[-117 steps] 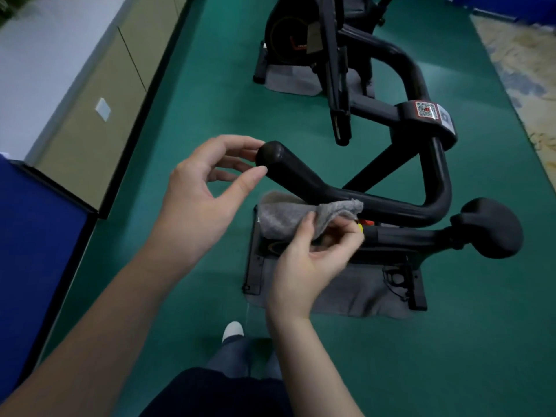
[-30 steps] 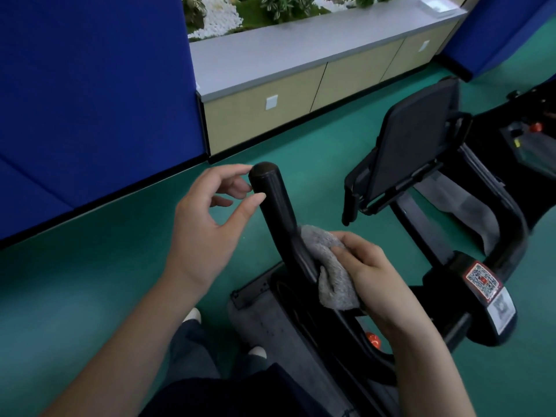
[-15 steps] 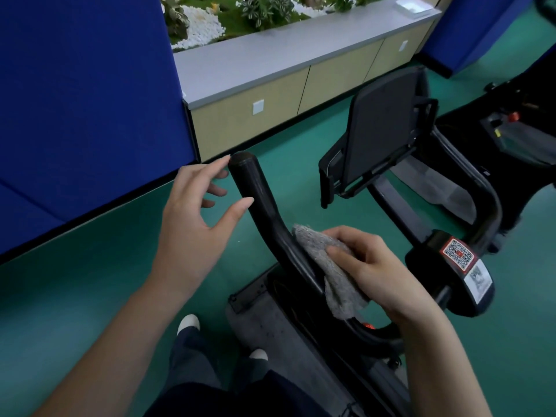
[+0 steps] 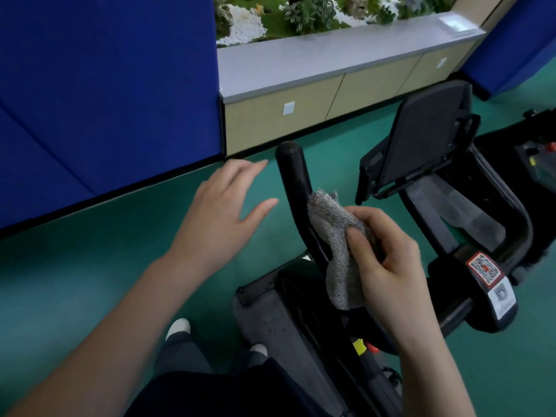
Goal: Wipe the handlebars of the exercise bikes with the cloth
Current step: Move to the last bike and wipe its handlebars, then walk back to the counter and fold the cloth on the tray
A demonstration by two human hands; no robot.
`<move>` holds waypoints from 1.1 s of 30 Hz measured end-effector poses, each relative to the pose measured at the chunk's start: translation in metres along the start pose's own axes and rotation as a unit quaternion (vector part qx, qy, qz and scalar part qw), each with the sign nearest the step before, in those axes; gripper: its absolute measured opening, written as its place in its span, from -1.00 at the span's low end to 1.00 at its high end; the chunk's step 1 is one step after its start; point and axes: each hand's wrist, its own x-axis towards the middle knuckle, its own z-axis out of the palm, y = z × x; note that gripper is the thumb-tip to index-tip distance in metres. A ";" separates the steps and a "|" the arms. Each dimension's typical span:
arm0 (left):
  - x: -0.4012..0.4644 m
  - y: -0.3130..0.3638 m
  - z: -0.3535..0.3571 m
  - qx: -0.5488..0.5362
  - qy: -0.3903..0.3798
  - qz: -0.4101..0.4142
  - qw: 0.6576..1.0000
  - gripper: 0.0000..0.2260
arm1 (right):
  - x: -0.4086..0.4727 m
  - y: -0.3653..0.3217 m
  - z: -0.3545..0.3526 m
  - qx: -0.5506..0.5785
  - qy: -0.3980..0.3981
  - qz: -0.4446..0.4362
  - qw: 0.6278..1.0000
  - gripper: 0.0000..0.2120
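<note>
A black handlebar [image 4: 294,179] of the exercise bike rises in the middle of the view, its rounded end at the top. My right hand [image 4: 388,266] grips a grey cloth [image 4: 337,251] and holds it against the right side of the bar, below the tip. My left hand [image 4: 222,212] hovers just left of the bar with fingers straight and spread, not touching it. The bar's right half [image 4: 517,227] curves round to a clamp with a QR sticker [image 4: 484,267].
A black tablet holder [image 4: 421,139] stands behind the bar. A low beige cabinet [image 4: 316,106] with a grey top and a blue partition [image 4: 105,85] line the green floor. A second bike [image 4: 535,158] is at the right edge. My shoes [image 4: 179,326] are below.
My left hand has let go of the bar's tip and drawn back to the left with fingers straightened. The right hand has bunched the cloth higher on the bar.
</note>
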 end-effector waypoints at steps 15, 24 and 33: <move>-0.101 -0.178 -0.082 0.209 -0.108 -0.109 0.966 -0.50 | -0.001 -0.069 0.175 0.088 -0.051 -0.026 0.994 -0.83; -0.207 -0.314 -0.123 0.234 -0.144 -0.277 0.921 -0.50 | -0.023 -0.101 0.331 0.045 -0.107 -0.054 0.992 -0.82; -0.308 -0.393 -0.129 0.187 -0.294 -0.455 0.820 -0.54 | -0.029 -0.094 0.367 -0.008 -0.128 -0.066 0.990 -0.81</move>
